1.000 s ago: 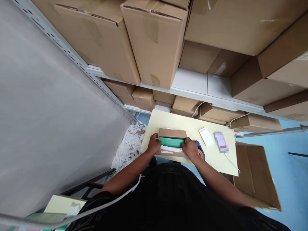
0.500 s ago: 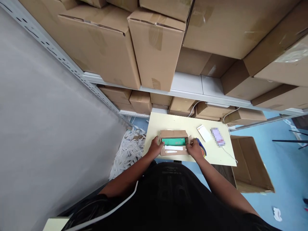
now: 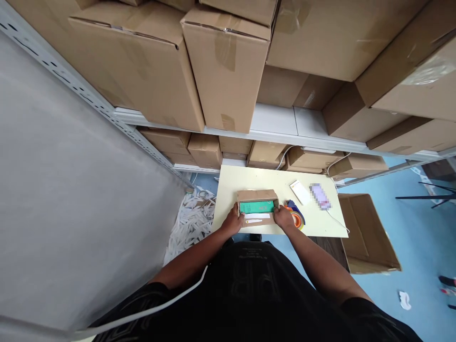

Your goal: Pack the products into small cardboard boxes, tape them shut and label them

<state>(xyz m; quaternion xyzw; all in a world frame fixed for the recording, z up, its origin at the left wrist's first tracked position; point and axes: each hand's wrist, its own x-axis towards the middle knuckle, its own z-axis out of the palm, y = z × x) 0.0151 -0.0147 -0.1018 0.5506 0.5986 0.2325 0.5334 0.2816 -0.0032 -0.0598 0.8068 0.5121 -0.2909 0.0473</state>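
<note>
A small cardboard box [image 3: 257,194] lies on the cream table in front of me, its long flaps spread apart. Inside it rests a green packet [image 3: 256,207]. White strips show on the box's near flap. My left hand [image 3: 233,220] is closed on the left end of the box, thumb at the near corner. At the right end, my right hand [image 3: 283,217] grips the box's side, its fingertips partly hidden. Just right of that hand sits a blue tape dispenser [image 3: 298,213] with an orange-cored roll.
A white small box [image 3: 299,192] and a blurred phone [image 3: 320,196] with a cable lie on the table [image 3: 228,183]. Shelves of cardboard boxes [image 3: 228,71] rise behind. Paper shreds [image 3: 188,221] cover the floor at left; an open carton [image 3: 370,232] stands at right.
My right hand has closed in on the box's right end, and the small flap that stuck out there is folded in. More of the tape dispenser shows. The view has shifted slightly.
</note>
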